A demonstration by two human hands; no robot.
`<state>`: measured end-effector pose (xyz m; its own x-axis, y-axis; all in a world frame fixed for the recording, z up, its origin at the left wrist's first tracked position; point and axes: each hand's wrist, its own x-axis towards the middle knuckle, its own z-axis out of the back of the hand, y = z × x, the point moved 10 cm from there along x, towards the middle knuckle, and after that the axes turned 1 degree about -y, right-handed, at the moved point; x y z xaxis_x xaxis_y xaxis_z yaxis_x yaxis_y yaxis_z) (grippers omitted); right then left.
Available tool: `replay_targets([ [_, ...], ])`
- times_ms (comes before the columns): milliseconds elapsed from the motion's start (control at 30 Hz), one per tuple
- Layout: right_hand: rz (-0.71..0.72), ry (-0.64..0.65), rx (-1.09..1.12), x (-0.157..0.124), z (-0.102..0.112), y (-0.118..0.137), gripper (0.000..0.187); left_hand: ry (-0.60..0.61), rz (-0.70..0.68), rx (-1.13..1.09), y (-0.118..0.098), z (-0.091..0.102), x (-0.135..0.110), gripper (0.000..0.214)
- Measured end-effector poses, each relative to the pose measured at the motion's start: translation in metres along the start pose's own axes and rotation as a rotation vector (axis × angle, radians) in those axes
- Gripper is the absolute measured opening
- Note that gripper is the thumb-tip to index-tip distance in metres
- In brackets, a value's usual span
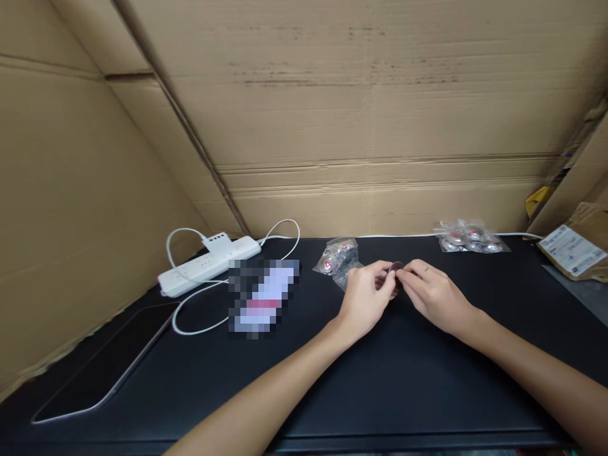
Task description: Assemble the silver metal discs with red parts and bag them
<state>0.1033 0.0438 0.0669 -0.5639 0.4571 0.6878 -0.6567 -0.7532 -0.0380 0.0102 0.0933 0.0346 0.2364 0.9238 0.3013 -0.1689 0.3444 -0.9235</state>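
My left hand (365, 297) grips a small round disc (396, 268), dark and shiny at its rim, between thumb and fingers. From the other side, my right hand (430, 291) pinches the same disc with its fingertips. Much of the disc is hidden by the fingers, so I cannot tell its exact kind. Just left of my hands lies a clear plastic bag (338, 254) holding silvery round pieces with red marks. A second clear bag (470, 237) of several similar round pieces rests farther back on the right.
A white power strip (211, 265) with looping white cables stands at the back left of the black table (427, 392). Nearer lie a dark tablet (109, 364) and a blurred-out phone-like screen (266, 297). Cardboard walls (370, 114) enclose the back and sides. A labelled brown package (577, 244) sits right.
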Motion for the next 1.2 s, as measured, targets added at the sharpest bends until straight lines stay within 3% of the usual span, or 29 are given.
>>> replay_targets([
  [267, -0.178, -0.076, 0.175, -0.001, 0.002, -0.017, 0.017, 0.035, 0.002, -0.076, -0.001, -0.006, -0.001, 0.022],
  [433, -0.207, -0.065, 0.284, 0.001, 0.002, -0.024, 0.017, 0.022, 0.075, -0.153, 0.007, -0.003, 0.001, 0.026],
  [700, -0.212, -0.121, 0.257, 0.0, 0.005, -0.023, 0.022, -0.052, 0.005, -0.112, 0.0, 0.003, 0.0, 0.025],
  [867, -0.257, -0.15, 0.4, 0.005, 0.012, -0.024, 0.026, -0.093, -0.001, -0.112, -0.004, 0.011, 0.004, 0.025],
  [1033, -0.394, -0.202, 0.529, 0.003, 0.014, -0.036, 0.012, -0.135, 0.005, -0.115, -0.005, 0.018, 0.007, 0.023],
  [1200, -0.39, -0.191, 0.495, 0.001, 0.011, -0.037, 0.008, -0.113, -0.017, -0.078, -0.009, 0.014, 0.005, 0.021],
])
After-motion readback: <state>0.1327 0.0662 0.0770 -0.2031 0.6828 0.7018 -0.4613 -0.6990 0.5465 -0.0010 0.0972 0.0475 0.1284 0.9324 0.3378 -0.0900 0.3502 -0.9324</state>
